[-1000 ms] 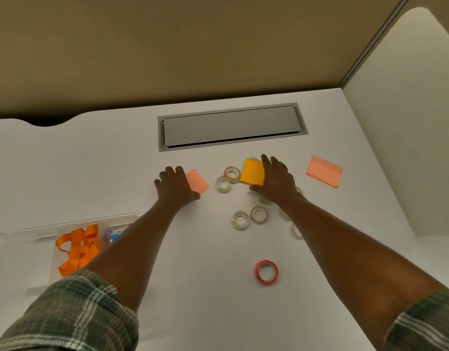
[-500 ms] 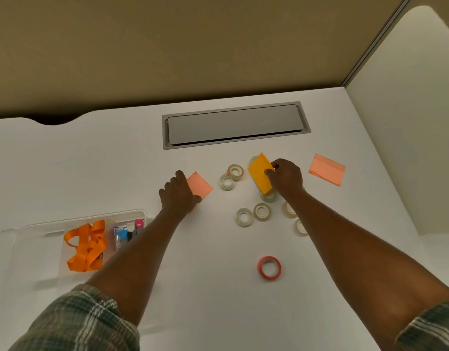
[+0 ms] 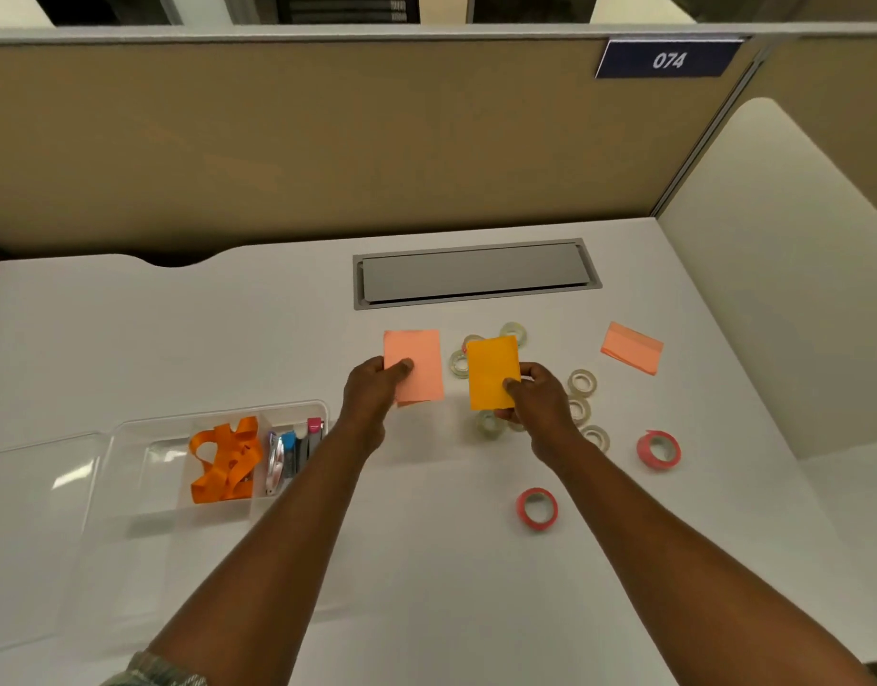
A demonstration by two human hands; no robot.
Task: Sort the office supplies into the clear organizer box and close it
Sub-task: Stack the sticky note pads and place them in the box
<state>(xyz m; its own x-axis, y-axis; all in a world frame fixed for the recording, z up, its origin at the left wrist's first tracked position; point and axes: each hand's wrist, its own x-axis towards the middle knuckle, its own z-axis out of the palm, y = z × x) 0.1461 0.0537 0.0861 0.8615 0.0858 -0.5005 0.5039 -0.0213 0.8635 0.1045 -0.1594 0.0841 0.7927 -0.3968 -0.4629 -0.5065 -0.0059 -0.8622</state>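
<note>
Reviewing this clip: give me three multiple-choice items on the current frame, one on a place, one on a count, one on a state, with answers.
1. Where is the ribbon?
A. in the box
B. on the desk's grey hatch
C. in the right hand

2. How many red tape rolls show?
A. one
B. two
C. four

3. What is the left hand doing?
A. lying flat and empty
B. holding a pink pad
C. closing a lid

Answers: A, the ribbon sits in a box compartment; B, one roll near, another farther right; B, thumb lies over the pad.
</note>
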